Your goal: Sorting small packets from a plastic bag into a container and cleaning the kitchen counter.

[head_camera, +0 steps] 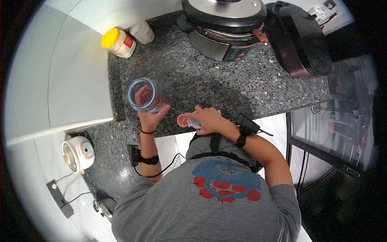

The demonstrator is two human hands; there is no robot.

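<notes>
In my left hand [152,118] is a clear jar [155,96] with a bluish rim. Its open mouth faces up towards the camera, and my fingers show through the clear wall. My thumb points out to the right of it. At the front edge of the counter, my right hand [208,119] grips a small pink and light blue plastic item [182,120]. The round pink end sticks out to the left of my fingers; the rest is mostly covered by the hand, so its kind is unclear.
The speckled granite counter [193,78] bears a yellow-lidded jar [119,44], a whitish cup [142,32], a lidded cooker [223,27] and a black appliance [297,42]. Leftward stand a white electric pot [86,151] and a power strip [60,198]. A glass-fronted cabinet [329,130] is at right.
</notes>
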